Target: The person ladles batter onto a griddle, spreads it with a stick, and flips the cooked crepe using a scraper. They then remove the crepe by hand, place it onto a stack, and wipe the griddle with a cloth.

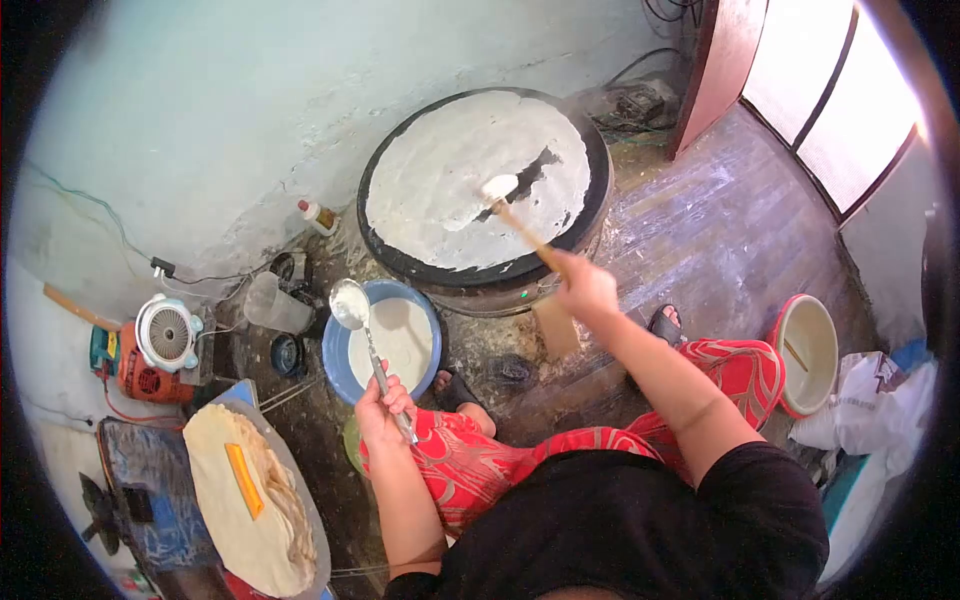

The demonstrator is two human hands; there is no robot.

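Observation:
My left hand point(386, 408) is closed around the handle of a metal ladle point(350, 304). White batter coats the ladle's bowl, which sits above the left rim of a blue basin point(334, 352) holding white batter point(402, 338). In my right hand point(586, 288) is the wooden handle of a batter spreader point(524, 232), its batter-covered end resting on the round black griddle point(372, 238). A thin white batter layer point(440, 165) covers most of the griddle. Dark, uncovered patches show beside the spreader's end and along the lower right edge.
At lower left, a yellow strip-like tool point(243, 482) lies on stacked thin flatbreads point(222, 540). A small fan point(168, 334), a clear jug point(278, 308) and a bottle point(318, 216) stand near the wall. To the right are a pale basin point(822, 352) and plastic bags point(860, 402).

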